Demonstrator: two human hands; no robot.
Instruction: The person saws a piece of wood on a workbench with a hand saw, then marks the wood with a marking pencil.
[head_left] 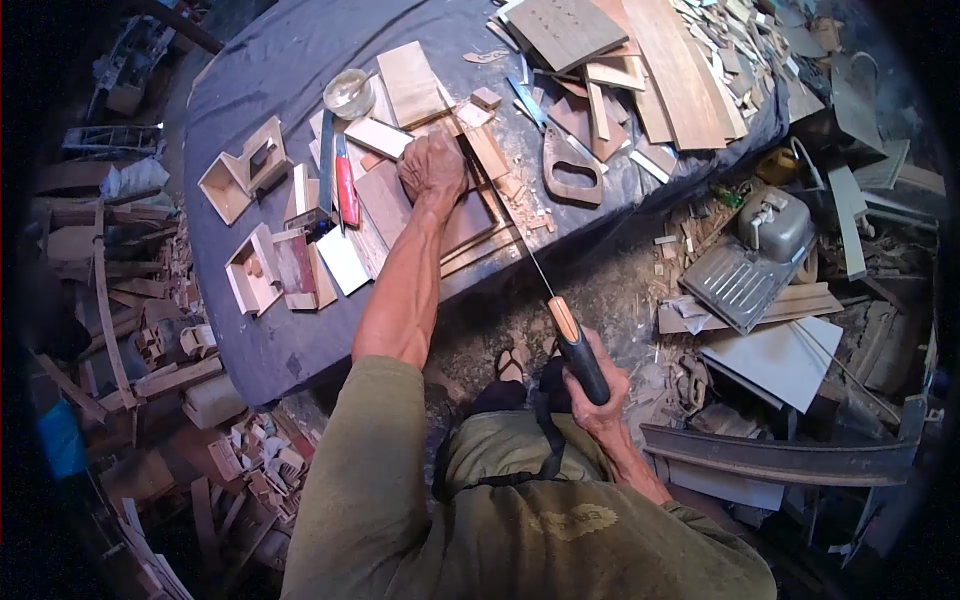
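Note:
My right hand [600, 383] is wrapped round the black and orange handle of a handsaw [577, 350]. The saw's thin blade runs up over the table edge to a strip of wood [484, 152], seen nearly edge-on. My left hand [432, 170] is closed and presses down at the wood beside the blade, with its fingertips hidden. Beneath it lie a brown board [466, 222] and several pale wood pieces. To its left is a pale block [378, 137]. A red-handled tool [347, 190] lies farther left.
Small open wooden boxes [252, 285] stand on the cloth-covered table [330, 352]. A cup [349, 93] is at the back. Another handsaw [572, 174] lies to the right, near stacked boards [680, 70]. Wood scraps and a metal sink [735, 275] crowd the floor.

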